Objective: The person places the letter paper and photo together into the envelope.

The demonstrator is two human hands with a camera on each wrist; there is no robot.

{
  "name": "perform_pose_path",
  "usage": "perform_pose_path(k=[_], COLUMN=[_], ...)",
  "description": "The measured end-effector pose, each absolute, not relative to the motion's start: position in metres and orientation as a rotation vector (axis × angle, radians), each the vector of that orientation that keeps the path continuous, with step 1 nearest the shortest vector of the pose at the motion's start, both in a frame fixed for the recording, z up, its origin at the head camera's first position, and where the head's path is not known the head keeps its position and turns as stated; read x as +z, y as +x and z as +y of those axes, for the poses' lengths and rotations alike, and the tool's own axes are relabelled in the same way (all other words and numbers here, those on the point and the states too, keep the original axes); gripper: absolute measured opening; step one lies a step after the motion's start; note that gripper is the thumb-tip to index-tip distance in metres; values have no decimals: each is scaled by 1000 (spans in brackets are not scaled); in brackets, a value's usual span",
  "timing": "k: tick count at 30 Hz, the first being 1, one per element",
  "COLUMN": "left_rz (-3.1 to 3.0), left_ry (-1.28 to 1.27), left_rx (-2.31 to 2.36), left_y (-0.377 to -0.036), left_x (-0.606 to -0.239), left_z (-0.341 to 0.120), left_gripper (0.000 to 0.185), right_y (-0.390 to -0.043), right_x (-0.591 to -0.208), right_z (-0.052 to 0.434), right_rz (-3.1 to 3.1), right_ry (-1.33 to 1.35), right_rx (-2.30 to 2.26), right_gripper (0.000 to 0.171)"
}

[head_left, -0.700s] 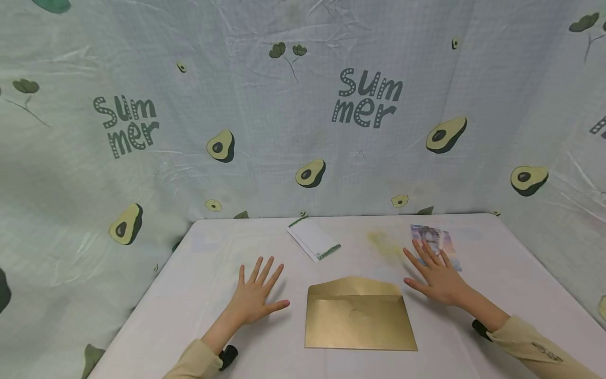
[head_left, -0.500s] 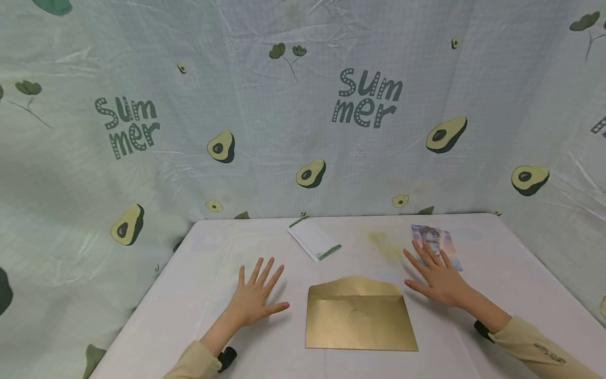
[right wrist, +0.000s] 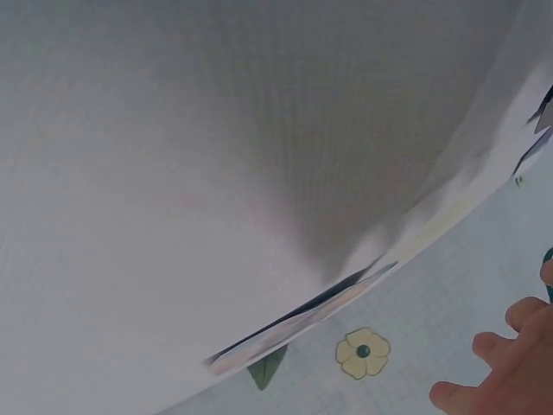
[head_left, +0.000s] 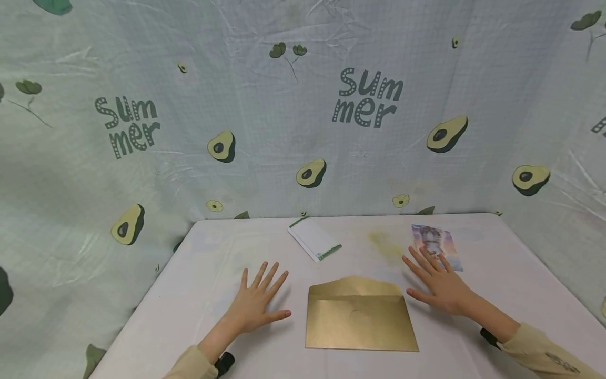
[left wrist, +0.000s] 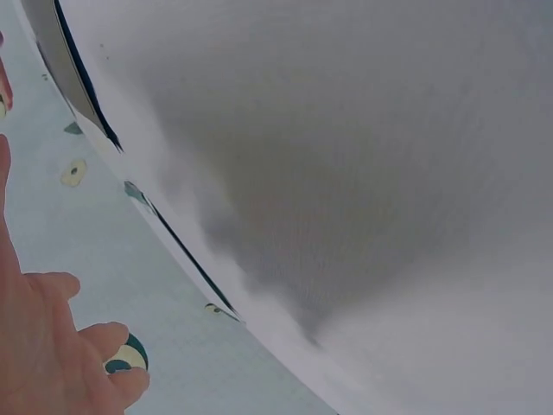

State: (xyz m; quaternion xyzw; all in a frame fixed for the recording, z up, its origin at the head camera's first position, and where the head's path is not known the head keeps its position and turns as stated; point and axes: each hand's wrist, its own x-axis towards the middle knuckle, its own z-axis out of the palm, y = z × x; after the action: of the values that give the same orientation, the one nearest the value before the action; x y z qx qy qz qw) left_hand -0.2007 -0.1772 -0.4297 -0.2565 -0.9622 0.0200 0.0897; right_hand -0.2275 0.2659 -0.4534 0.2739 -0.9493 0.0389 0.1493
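Note:
A gold envelope (head_left: 362, 323) lies on the table with its flap lifted toward the back. To its left, my left hand (head_left: 253, 305) hovers over the white surface, palm down, fingers spread, holding nothing. My right hand (head_left: 442, 287) is spread in the same way to the right of the envelope. Its fingertips overlap the lower edge of a colourful printed card (head_left: 433, 239) in the head view; the right wrist view has that card (right wrist: 298, 324) lying apart, beyond a shadow on the cloth. A white paper with green edges (head_left: 313, 238) lies behind the envelope.
A white-covered table (head_left: 213, 247) holds everything. Its far edge meets a hanging sheet (head_left: 265, 116) printed with avocados and "summer" lettering. A yellowish stain (head_left: 384, 246) marks the cloth between the white paper and the card.
Both hands have drawn slightly back toward the body, baring a little more of the card. The envelope, paper and card stay in place.

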Motion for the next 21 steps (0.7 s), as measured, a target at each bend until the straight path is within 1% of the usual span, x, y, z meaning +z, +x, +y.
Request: perform_pose_path(k=[10, 21], left_rz=[-2852, -2812], left_ry=[-846, -1030], left_rx=[75, 158], left_y=[-193, -184], left_x=[-430, -430], left_z=[-173, -157], left_gripper=[83, 85], right_y=[-220, -214], right_x=[-454, -457], right_z=[256, 246], right_rz=[-2651, -2531], right_ry=[920, 1072], right_rx=[100, 31], right_gripper=[73, 73])
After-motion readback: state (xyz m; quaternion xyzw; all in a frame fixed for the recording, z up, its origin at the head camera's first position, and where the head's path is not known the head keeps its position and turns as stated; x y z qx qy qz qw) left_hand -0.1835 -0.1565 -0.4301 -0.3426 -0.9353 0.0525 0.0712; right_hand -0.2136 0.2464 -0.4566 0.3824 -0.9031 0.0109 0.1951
